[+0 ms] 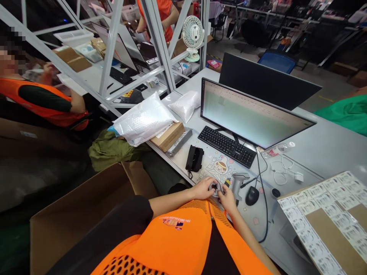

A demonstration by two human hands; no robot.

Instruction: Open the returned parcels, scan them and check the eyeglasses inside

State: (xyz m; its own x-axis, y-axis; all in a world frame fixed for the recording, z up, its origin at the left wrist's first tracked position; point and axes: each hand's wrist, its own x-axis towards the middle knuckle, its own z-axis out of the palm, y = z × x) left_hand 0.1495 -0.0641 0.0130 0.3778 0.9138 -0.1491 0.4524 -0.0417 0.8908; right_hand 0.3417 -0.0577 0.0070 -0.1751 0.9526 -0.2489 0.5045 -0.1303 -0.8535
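Note:
At the near edge of the desk, my left hand (204, 188) and my right hand (227, 198) are close together, fingers closed around a small grey object (219, 187) with a dark part. Its kind is too small to tell, and the fingers cover much of it. Just right of my hands is a grey handheld scanner (237, 184), with a yellow-and-black item (228, 181) beside it. A black case (195, 158) with a strap lies farther back and to the left of my hands.
Behind my hands are a keyboard (227, 146) and a monitor (252, 114). A mouse (252, 196) and label-covered board (323, 217) lie right. White parcels (146, 118) and a brown box (169, 136) lie left, above an open carton (86, 206). Co-workers sit beyond the metal frame (160, 46).

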